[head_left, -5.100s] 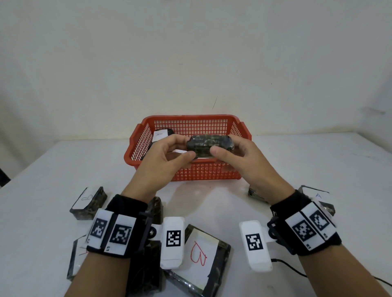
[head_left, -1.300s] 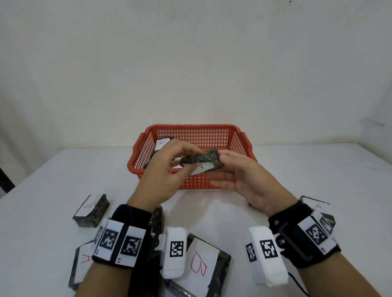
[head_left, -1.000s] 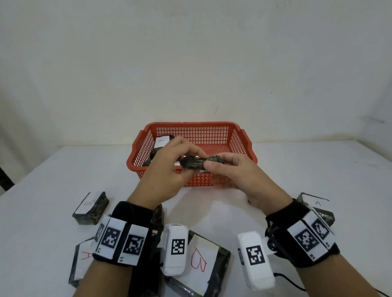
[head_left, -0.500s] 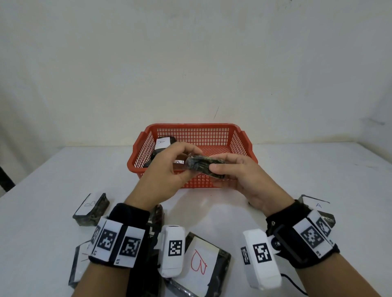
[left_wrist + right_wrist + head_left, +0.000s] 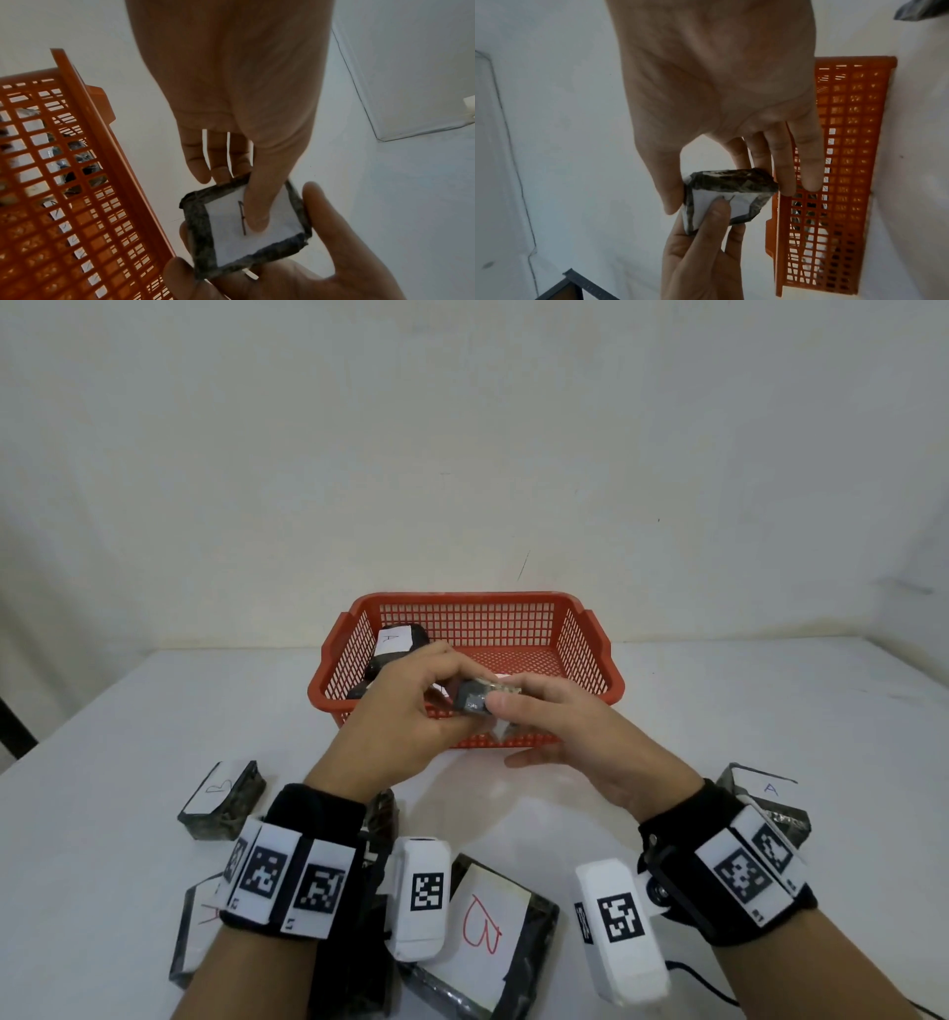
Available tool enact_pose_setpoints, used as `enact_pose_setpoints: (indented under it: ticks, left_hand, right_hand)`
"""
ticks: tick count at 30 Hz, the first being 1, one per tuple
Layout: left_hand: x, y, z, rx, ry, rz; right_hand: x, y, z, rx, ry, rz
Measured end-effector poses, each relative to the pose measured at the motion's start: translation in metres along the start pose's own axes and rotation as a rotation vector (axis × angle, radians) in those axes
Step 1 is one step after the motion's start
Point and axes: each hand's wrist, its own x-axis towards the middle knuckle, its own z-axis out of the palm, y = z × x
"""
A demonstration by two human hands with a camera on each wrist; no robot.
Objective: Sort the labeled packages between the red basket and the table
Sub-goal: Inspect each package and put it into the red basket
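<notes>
The white bench (image 5: pixel 744 711) fills the lower half of the head view, with the red plastic mesh basket (image 5: pixel 464 618) at mid-frame holding a dark wrapped package with a white "A" label (image 5: pixel 396 640). In front of the basket's near wall, the left hand (image 5: pixel 405 731) and right hand (image 5: pixel 575 731) both pinch a small dark foil-wrapped package with a white paper label (image 5: pixel 246 229). The left thumb covers its label, so the letter cannot be read.
</notes>
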Motion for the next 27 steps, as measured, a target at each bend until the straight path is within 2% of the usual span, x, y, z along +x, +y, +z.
enact_pose_setpoints:
  ticks: [10,14,17,21,23,27]
  left_hand:
    - [-0.001,-0.006,0.0,0.015,-0.065,-0.04]
    - [0.0,-0.006,-0.001,-0.016,-0.041,-0.033]
    - [0.001,-0.008,-0.001,0.021,-0.006,-0.073]
    - [0.0,-0.008,-0.002,0.032,0.046,-0.143]
    - [0.0,-0.006,-0.001,0.038,0.034,-0.135]
    - [-0.001,0.0,0.0,0.073,-0.031,-0.105]
  right_hand:
    - [0.009,0.004,-0.007,0.172,0.113,-0.022]
    - [0.009,0.004,-0.006,0.239,0.08,0.003]
    - [0.005,0.003,-0.002,0.165,0.077,0.012]
    - [0.0,-0.004,0.004,0.029,0.143,-0.045]
    - [-0.002,-0.006,0.005,-0.013,0.162,-0.059]
    - [-0.001,-0.006,0.007,0.001,0.177,0.005]
